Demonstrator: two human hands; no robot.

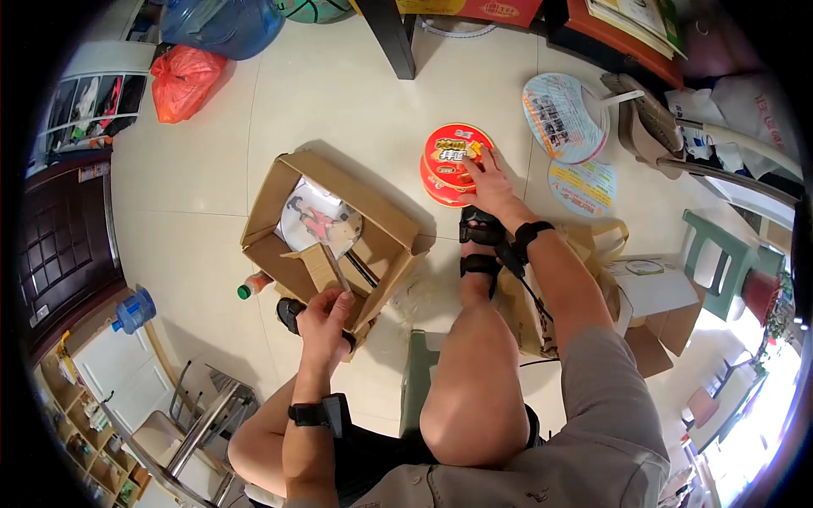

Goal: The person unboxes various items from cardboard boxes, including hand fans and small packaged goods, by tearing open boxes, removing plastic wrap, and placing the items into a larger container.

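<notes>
My left hand [327,317] pinches the end of a narrow cardboard flap [333,267] at the near side of an open cardboard box [381,219]. Inside that box lie a round fan-like sheet [321,219] with a printed picture and a dark rod [362,270]. Out in front, my right hand [495,187] touches a red round instant-noodle tub [451,149], fingers spread over its right side. A second red round tub [438,190] shows partly beneath it. Whether the right hand grips or only rests there is unclear.
Printed hand fans [559,117] lie on the tiled floor at right, near shoes [648,120]. A small bottle [254,285] lies left of the box. A paper bag [524,311] and a white-topped carton [654,305] stand by my right leg. A table leg [390,41] rises ahead.
</notes>
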